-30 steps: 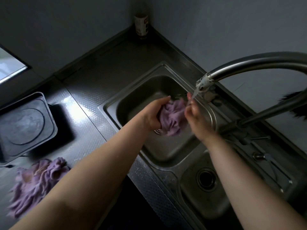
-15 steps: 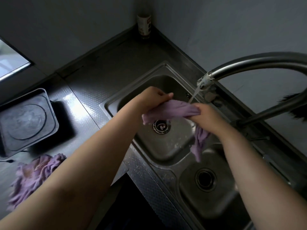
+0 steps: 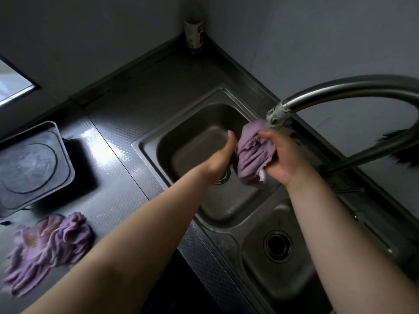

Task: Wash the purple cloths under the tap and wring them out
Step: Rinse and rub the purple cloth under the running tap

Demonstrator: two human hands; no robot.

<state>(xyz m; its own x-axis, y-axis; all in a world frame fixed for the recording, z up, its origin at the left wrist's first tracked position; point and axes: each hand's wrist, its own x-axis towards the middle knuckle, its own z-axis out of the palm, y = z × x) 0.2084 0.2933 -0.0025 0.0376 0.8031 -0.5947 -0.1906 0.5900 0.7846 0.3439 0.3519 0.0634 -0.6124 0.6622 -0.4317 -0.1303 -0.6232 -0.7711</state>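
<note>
Head view, near to far: spare purple cloth [image 3: 48,247] heaped on desk [image 3: 127,177] at near left, well apart from both hands. Further out, over sink [image 3: 147,141]: bunched purple cloth [image 3: 251,155] sandwiched between left hand [image 3: 221,158] and right hand [image 3: 280,159], both gripping, top end touching tap [image 3: 277,113] spout. Looks like mid-rinse, wringing next.

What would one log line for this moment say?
left hand + right hand: grip purple cloth | under tap, over sink | second cloth: counter
</note>
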